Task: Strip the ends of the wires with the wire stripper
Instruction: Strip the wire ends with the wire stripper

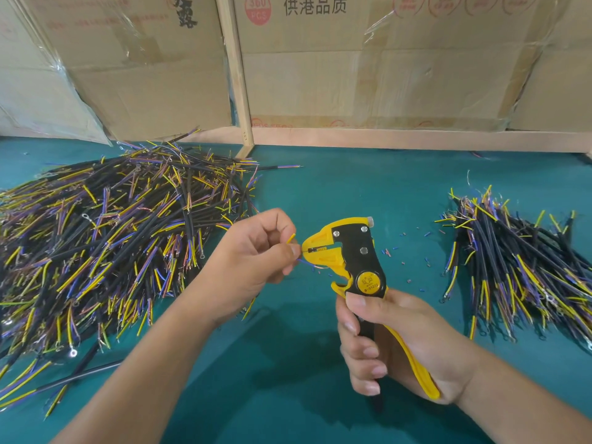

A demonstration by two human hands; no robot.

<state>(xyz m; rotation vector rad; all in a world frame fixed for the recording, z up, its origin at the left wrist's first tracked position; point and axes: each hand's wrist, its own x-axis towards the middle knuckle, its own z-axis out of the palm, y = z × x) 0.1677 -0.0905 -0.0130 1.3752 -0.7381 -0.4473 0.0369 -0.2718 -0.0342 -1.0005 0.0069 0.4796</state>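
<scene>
left hand [256,251] pinches a wire [296,251] end in the stripper [349,254] mouth; right hand [394,344] grips its handles; big pile [105,238] left looks undone, small pile [519,270] right looks done; mostly left

On the table [288,363], a large heap of wires [105,245] lies to the left and a smaller heap [519,270] to the right, well apart. Between them, above the table, the left hand [253,251] sits just left of the wire stripper [355,261], whose handles the right hand [394,344] grips. Behind everything, cardboard boxes [368,59] stand along the table's far edge, with small scraps [403,251] scattered just right of the stripper.
</scene>
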